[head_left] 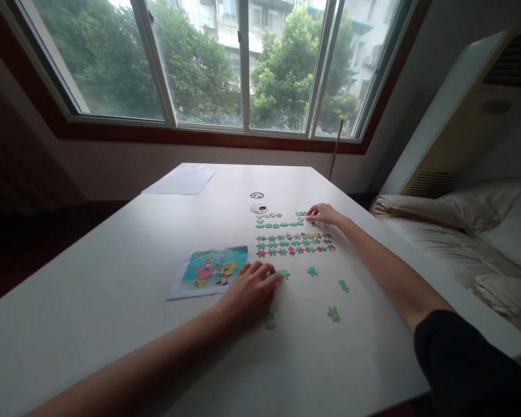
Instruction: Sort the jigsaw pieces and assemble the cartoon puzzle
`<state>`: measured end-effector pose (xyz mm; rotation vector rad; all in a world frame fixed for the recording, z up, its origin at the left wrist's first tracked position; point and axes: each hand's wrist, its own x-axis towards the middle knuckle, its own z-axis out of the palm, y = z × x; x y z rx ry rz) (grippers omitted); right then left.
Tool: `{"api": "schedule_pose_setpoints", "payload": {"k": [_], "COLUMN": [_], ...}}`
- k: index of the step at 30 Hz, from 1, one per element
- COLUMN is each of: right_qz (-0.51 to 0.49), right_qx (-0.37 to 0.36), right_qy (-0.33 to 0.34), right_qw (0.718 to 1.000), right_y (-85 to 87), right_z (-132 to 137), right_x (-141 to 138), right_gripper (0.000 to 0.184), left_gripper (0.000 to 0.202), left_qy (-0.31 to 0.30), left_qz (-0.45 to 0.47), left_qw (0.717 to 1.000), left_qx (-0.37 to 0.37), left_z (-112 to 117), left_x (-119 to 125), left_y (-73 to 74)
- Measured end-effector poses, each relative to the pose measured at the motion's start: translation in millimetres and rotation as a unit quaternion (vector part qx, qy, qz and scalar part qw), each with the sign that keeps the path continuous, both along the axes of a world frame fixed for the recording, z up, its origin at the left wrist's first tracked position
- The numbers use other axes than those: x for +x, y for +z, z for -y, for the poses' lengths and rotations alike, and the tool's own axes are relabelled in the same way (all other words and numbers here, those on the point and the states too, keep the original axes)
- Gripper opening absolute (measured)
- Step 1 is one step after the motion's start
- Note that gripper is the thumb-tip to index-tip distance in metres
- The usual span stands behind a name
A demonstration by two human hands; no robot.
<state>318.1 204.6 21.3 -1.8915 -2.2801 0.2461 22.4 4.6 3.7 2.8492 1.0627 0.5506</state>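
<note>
PUZZLE LAID OUT BY THE WINDOW: A jigsaw is seen spread on a white table (113,301) beneath a wide window (200,69). Rows of puzzle pieces (293,243), green, pink and yellow, are ranged toward the tabletop's right edge. A printed cartoon picture (211,272) is set just beside them on the left, nearer the middle.

The left hand (249,292) is rested palm down at the picture's right edge, fingers loosely bent and nothing enclosed. Its fingertips are touching a single green piece (282,273). The right hand (327,215) is stretched out to the farthest row, fingers drawn narrow over that row's right end. Whether a piece is pinched there cannot be told, so small are the pieces at that distance.

Four loose pieces (333,313) are scattered toward the near edge, apart from the rows. Two small round objects (259,208) are seen beyond the rows, and a sheet of paper (180,180) lies by the far left corner. A pale cushion (460,231) is visible off the right edge.

The sorting, it is judged, is best served if one piece is handled at a time and lifted clear rather than slid, so that neighbours are not disturbed. The outstretched forearm should be kept off the nearer rows, and the green piece checked against the picture before it is placed.
</note>
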Motion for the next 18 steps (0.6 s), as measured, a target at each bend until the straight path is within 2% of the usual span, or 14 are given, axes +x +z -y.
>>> {"api": "schedule_pose_setpoints", "payload": {"k": [11,15,18], "right_qz": [-0.088,-0.122,-0.146], "right_qx": [-0.121,-0.131,-0.112], "right_qy": [-0.025,-0.021,-0.020], "right_qw": [0.988,0.984,0.983], "right_y": [0.9,-0.3,-0.6], "right_z": [-14,-13,-9], "right_x": [2,1,-1], "right_gripper": [0.022,0.018,0.016], "left_gripper": [0.028,0.029,0.029], "left_qy": [-0.001,0.002,0.003], "left_qz": [0.005,0.005,0.002], "left_qw": [1.000,1.000,1.000], "left_qx": [-0.001,0.002,0.002], "left_z": [0,1,2], "left_x": [1,1,0], "left_y": [0.7,1.9,3.3]}}
